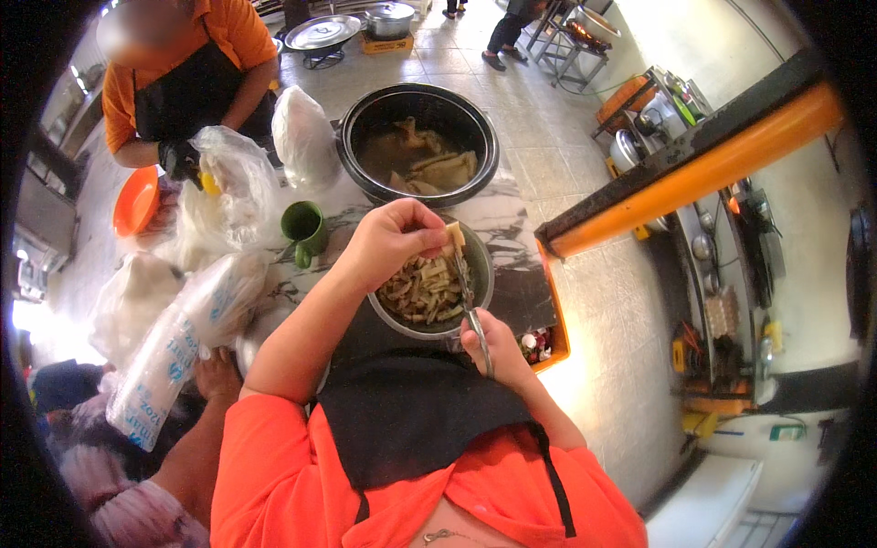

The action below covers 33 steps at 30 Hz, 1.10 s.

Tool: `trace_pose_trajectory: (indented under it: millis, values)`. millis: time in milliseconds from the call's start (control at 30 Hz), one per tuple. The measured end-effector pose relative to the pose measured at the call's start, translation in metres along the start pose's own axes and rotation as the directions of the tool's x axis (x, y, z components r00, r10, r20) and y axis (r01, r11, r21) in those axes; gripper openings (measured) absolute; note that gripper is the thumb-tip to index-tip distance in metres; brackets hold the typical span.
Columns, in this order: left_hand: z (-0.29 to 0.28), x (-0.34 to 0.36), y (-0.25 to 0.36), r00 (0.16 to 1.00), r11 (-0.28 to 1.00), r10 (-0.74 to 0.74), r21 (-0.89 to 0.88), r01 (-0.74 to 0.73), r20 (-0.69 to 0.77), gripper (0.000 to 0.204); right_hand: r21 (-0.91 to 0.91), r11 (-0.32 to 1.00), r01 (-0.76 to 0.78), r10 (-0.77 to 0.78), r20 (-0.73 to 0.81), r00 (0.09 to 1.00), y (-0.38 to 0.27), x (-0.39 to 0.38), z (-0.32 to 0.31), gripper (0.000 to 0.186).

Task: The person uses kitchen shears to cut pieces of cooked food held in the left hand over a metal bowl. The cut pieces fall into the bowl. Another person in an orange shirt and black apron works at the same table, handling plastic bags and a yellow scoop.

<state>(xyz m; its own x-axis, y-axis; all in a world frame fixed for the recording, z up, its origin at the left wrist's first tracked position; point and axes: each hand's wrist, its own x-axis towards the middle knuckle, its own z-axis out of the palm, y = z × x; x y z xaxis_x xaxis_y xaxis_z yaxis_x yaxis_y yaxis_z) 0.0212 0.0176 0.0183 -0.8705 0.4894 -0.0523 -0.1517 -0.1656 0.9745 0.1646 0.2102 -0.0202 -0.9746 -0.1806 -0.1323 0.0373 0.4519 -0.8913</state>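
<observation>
My left hand point(397, 239) pinches a pale strip of food point(456, 235), whose exact kind I cannot make out. In my right hand point(501, 345) is a pair of metal scissors point(467, 285), fingers wrapped round the handles and blades pointing up at the strip. Both hands are over a round bowl point(487, 283) holding many small cut strips point(423, 294). Just beyond it stands a large black pot point(494, 155) with cloudy liquid and bigger pale pieces point(443, 172). My left forearm hides part of the bowl's left side.
A green mug point(306, 234) stands on the marbled table point(343, 219) left of the bowl. Plastic bags point(228, 205) and a wrapped clear package point(174, 352) crowd the left side. A co-worker in orange point(196, 78) stands beyond an orange bowl point(137, 201). An orange-black beam point(694, 173) juts in at right.
</observation>
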Motion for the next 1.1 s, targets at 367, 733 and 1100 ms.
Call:
trace_pose_trajectory:
  millis: [367,733,1100]
  values:
    - [0.004,-0.002,-0.006,0.996,0.998,-0.044,-0.046,0.048,0.073,0.019,0.012,1.000,-0.008,0.008,-0.022,1.000,0.002,0.003,0.003,0.045]
    - [-0.011,0.002,-0.032,0.980,0.976,-0.158,0.171,0.136,0.124,0.023,0.272,0.938,-0.216,0.180,0.150,0.972,0.013,-0.001,0.006,0.051]
    - [-0.008,0.000,-0.042,0.967,0.928,-0.166,0.363,0.086,0.195,0.031,0.276,0.930,-0.243,0.207,0.153,0.966,0.020,0.009,0.002,0.052]
